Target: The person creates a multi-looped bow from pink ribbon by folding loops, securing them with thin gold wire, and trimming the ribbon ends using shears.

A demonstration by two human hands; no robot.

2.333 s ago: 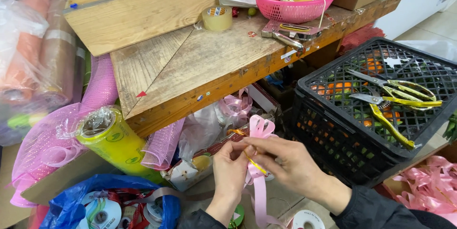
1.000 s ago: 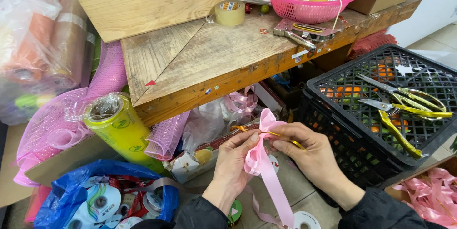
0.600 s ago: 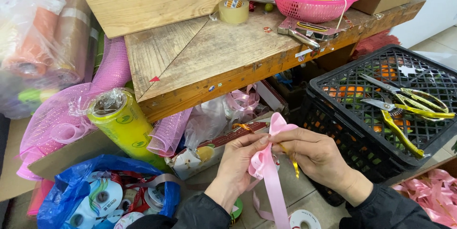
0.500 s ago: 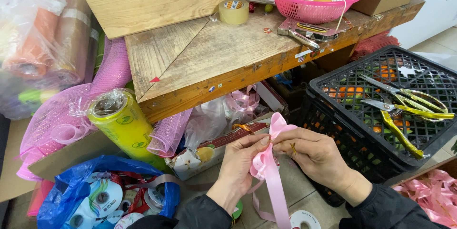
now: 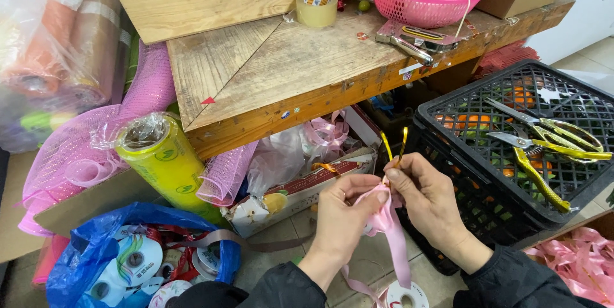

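Item: gathered bow of glossy pink ribbon (image 5: 387,225), held in the air between our two hands, in front of a black plastic lattice crate (image 5: 460,173). Our left hand (image 5: 342,218) pinches the gathered loops shut. Our right hand (image 5: 428,199) is closed on the bow's waist and on a thin gold wire tie (image 5: 393,145), whose two ends stand up free.

Risks, as we judge them: if either pinch slackens, the slick loops may spring apart; the untwisted tie may slide off the waist; the hanging tail may drag on its white spool (image 5: 403,295) below.

Surroundings: worn wooden plank bench (image 5: 288,71) carrying a tan tape roll (image 5: 318,8) and a pink mesh fruit basket (image 5: 425,1); yellow-handled scissors (image 5: 550,145) lying on the crate; yellow-green film roll (image 5: 167,164); blue plastic bag of ribbon spools (image 5: 96,250); tiled floor, crowded workshop.
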